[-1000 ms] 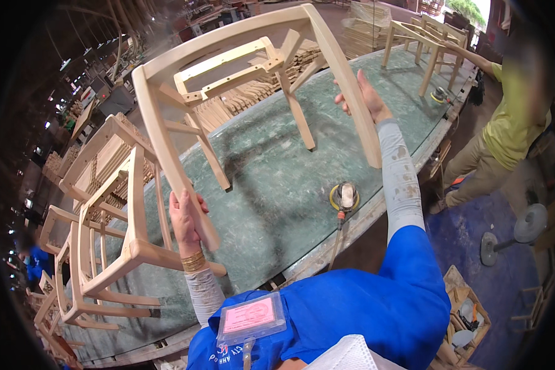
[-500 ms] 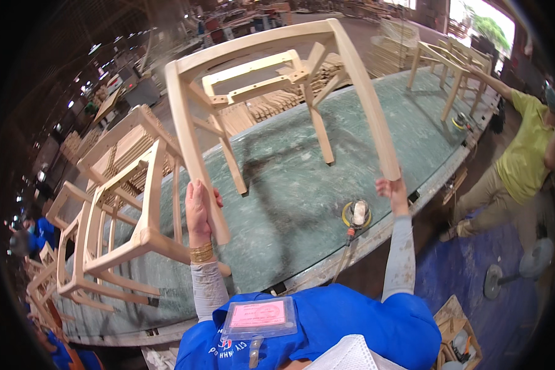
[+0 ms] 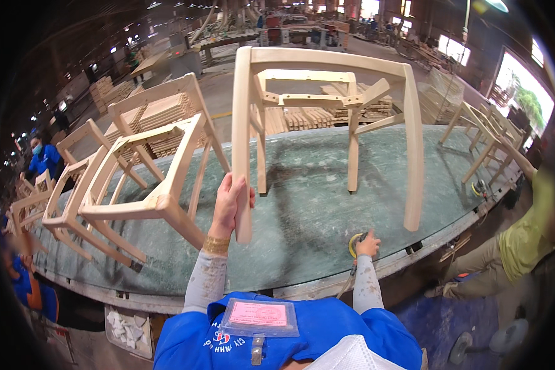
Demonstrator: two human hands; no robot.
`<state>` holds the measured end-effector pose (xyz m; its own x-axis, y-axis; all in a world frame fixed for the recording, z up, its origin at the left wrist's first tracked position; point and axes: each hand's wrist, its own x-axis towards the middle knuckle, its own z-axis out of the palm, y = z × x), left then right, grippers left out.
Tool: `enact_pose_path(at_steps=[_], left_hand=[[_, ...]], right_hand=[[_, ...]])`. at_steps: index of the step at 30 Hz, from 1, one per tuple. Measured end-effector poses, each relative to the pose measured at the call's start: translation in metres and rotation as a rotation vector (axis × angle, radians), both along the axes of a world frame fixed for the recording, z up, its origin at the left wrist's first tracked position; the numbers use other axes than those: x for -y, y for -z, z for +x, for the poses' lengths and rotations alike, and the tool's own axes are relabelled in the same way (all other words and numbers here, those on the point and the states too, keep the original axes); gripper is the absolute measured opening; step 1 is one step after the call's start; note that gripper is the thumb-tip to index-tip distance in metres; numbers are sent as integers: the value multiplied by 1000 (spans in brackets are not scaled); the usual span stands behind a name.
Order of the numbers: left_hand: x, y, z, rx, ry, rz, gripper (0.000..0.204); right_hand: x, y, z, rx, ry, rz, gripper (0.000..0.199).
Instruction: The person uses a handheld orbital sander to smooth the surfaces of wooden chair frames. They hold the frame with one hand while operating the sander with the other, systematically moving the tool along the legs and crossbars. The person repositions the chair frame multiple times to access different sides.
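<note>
Pink rectangular badge card point(image 3: 258, 314) in a clear plastic sleeve, clipped on the front of the blue shirt point(image 3: 185, 345) at the lower edge, small red and white printed logo point(image 3: 219, 338) on the shirt just left of the clip

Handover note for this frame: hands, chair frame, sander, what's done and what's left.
Left hand: gripping one leg of the bare wooden chair frame, which stands tilted on the green table.
Right hand: resting on the yellow sander at the table's near edge; grip not clear.
More chair frames lie to the left; another person works at the right end.
Done: frame is up and steadied.
Left: the sander isn't on the wood yet, likely sanding next.
</note>
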<state>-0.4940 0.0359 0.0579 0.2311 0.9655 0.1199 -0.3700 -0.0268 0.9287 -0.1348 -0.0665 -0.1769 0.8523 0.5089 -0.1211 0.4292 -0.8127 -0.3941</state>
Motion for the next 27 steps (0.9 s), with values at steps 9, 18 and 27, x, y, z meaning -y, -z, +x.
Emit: enact_pose_path(at_steps=[9,18,27], left_hand=[[36,33,-13,-6,-43,9,22],[56,67,-18,14,23,84,28],[60,67,-21,77,29,37,34]], right_hand=[[64,-185,-64,-136,-794,711,64],[17,-394,32,706,-459,923,66],[-3,-391,71,710,-463,801,65]])
